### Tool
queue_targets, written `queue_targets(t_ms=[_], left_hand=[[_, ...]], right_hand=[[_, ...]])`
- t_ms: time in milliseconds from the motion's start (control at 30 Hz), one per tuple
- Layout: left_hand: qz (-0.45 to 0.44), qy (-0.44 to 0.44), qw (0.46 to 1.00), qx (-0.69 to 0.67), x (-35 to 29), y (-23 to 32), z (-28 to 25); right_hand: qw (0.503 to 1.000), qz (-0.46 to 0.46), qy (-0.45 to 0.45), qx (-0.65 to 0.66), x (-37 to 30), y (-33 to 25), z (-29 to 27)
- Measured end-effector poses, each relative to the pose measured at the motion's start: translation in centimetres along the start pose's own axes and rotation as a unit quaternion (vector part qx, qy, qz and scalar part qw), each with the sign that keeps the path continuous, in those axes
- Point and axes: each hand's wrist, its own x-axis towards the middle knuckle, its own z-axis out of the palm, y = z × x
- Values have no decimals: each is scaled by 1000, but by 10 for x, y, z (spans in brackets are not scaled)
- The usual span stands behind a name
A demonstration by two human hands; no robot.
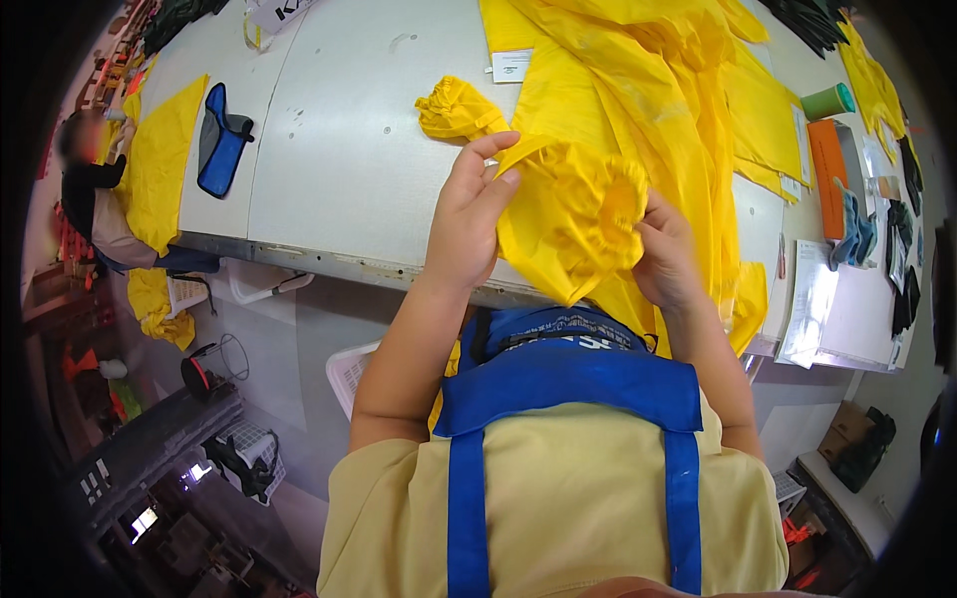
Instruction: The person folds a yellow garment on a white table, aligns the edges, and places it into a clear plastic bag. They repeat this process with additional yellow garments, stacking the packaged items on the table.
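Note:
Between my hands, above the table's front edge, is a yellow sleeve end (558,224) with a gathered elastic cuff, its opening turned to the right. My left hand (474,204) pinches the fabric's left side between thumb and fingers. On the cuff's right rim, my right hand (666,249) grips with thumb and fingertips, some fingers hidden behind the cloth. The sleeve seems to belong to the large yellow garment (648,100) spread over the table beyond, though the join is hidden. Another gathered yellow cuff (454,108) lies on the table just past my left hand.
A blue and grey pouch (224,145) lies on the white table (339,130) at left. On the right are a green roll (827,102), an orange box (827,174), blue gloves (852,229) and paper sheets (807,299). A co-worker (95,189) stands at far left beside yellow fabric (164,164).

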Motion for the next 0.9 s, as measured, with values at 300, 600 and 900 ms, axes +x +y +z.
queue_targets(t_ms=[300, 600, 900], left_hand=[[120, -40, 989, -78, -44, -45, -10], [-47, -94, 968, 227, -51, -7, -15], [63, -108, 901, 415, -53, -6, 31]], right_hand=[[996, 45, 2, 81, -27, -2, 11], [948, -185, 20, -258, -44, -27, 5], [920, -158, -109, -340, -53, -24, 5]])
